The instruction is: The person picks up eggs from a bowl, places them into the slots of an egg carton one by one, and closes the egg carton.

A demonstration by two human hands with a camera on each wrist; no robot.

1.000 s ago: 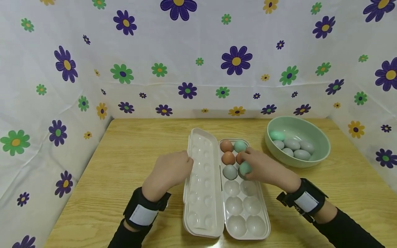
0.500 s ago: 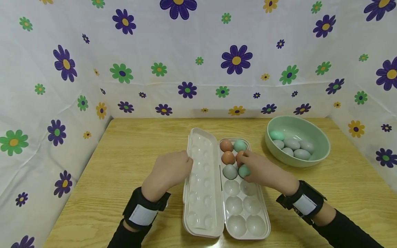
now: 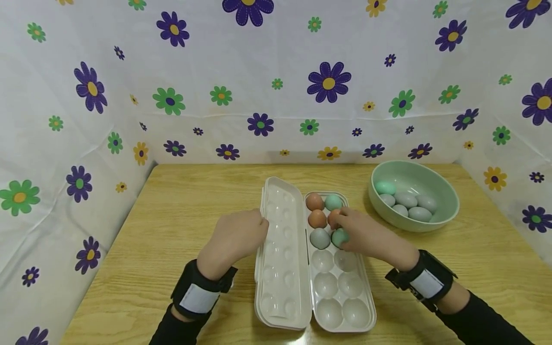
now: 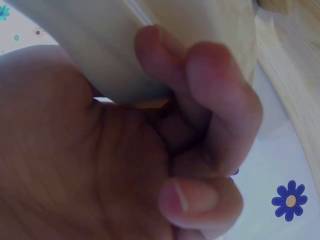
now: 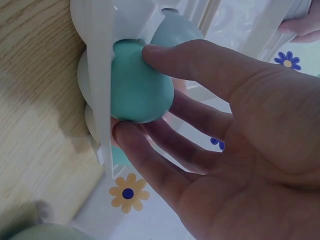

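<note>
My right hand [image 3: 364,235] pinches a green egg [image 5: 140,82] with thumb and fingertips. That egg sits in the right-hand cup of the third row of the white egg carton [image 3: 336,292]. Beside it lies a pale grey egg [image 3: 320,238]. Farther back are two brown eggs [image 3: 317,219], a green egg [image 3: 333,201] and another brown egg [image 3: 334,216] partly covered by my fingers. The carton's raised lid [image 3: 282,268] leans to the left. My left hand [image 3: 236,235] grips its outer edge, fingers curled round it [image 4: 220,85] in the left wrist view.
A light green bowl [image 3: 435,211] at the back right holds several grey eggs [image 3: 419,214] and one bright green egg [image 3: 385,187]. Bare carton cups [image 3: 329,314] face the front. Flowered cloth [image 3: 276,100] hangs behind the wooden table [image 3: 194,191].
The green egg in my right hand has gone slightly down into its cup and my fingers have settled around it. My left hand has stayed on the lid.
</note>
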